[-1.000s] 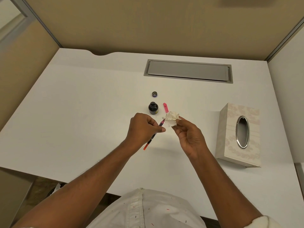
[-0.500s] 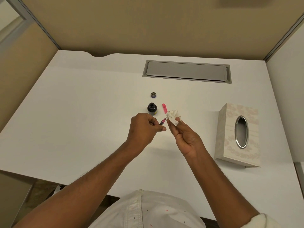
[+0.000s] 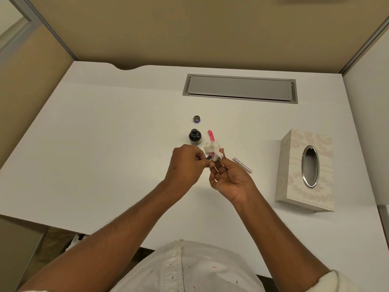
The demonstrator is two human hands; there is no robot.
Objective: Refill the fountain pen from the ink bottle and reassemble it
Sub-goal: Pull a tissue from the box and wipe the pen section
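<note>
My left hand (image 3: pixel 187 163) pinches the pen's front section (image 3: pixel 209 156), a thin dark and pink piece whose tip points up-right into a crumpled white tissue (image 3: pixel 214 151). That tissue is gripped by my right hand (image 3: pixel 229 178), pressed around the tip. The open ink bottle (image 3: pixel 195 137) stands just beyond my hands, and its cap (image 3: pixel 196 119) lies further back. A pink pen part (image 3: pixel 210 135) lies right of the bottle, partly behind the tissue. A clear pen barrel (image 3: pixel 242 164) lies on the desk to the right of my right hand.
A white patterned tissue box (image 3: pixel 306 169) with an oval metal opening sits at the right. A grey cable hatch (image 3: pixel 240 88) is set in the white desk (image 3: pixel 105 144) near the back. Beige partition walls enclose the desk.
The pen section has been drawn into my left hand, so its lower end no longer shows. Its tip has gone into the tissue. Both hands came closer together, uncovering the clear barrel.
</note>
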